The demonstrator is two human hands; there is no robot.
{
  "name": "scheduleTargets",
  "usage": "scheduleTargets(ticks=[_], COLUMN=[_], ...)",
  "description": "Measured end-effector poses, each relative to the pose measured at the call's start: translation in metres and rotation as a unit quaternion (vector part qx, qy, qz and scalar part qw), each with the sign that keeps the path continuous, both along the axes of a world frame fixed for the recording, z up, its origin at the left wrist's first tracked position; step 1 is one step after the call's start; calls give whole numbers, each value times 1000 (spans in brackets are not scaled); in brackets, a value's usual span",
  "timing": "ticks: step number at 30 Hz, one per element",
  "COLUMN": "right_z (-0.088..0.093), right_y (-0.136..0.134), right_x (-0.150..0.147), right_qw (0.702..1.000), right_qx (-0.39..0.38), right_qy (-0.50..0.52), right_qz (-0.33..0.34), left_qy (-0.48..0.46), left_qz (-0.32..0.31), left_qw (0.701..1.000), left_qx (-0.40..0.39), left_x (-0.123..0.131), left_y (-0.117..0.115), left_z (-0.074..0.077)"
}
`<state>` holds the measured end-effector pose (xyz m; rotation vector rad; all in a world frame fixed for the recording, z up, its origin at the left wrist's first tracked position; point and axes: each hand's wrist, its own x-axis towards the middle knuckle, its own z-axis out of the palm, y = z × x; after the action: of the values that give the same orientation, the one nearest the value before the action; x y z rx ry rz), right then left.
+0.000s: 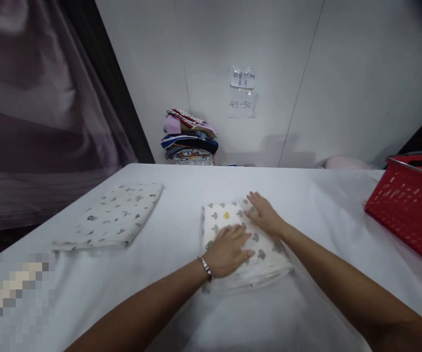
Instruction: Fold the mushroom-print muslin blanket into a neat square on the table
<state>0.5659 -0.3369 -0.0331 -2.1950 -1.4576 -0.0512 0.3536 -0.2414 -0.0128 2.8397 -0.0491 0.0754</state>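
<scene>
Pressing folded cloth [245, 242] on white table [306, 195]: left hand [229, 249], right hand [264, 212] flat, released; grey wall [343, 73] behind.

Two small paper notes hang on the white wall [343, 73], one directly above the other, well beyond the right grip [265, 215] and the left grip [229, 250] and high above them, almost in line with the gap between the two. The lower note [242, 105] carries handwritten figures that read "45-50". The upper note [242, 78] bears two short lines of handwritten characters, too small and blurred from where I stand to make out. Beyond the left grip and off to its left, against the same wall, the bottom piece of a pile of folded fabrics [189, 137] shows a busy print that could hold lettering; I cannot tell.
</scene>
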Motion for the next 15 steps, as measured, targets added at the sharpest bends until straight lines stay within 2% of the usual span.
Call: scheduleTargets(ticks=[2,4,6,10,12,15], right_z=[-7,-15,-23,-33,-33,-27], right_y=[-1,-2,-4,-7,-6,-3], right_x=[-24,-35,-36,-30,-29,-30], right_qw=[997,991,987,986,986,985], right_qx=[-48,-90,-108,-104,-106,-123], right_qy=[-56,-88,-109,-123,-120,-116], right_qz=[-7,-36,-49,-41,-42,-44], left_qy=[-23,-1,33,39,46,51], left_qz=[98,185,229,237,235,235], left_qw=[994,981,971,968,968,969], left_qx=[39,64,66,69,70,65], left_x=[15,28,35,35,34,40], left_y=[16,32,45,50,49,53], left_z=[-1,-9,-20,-36,-35,-23])
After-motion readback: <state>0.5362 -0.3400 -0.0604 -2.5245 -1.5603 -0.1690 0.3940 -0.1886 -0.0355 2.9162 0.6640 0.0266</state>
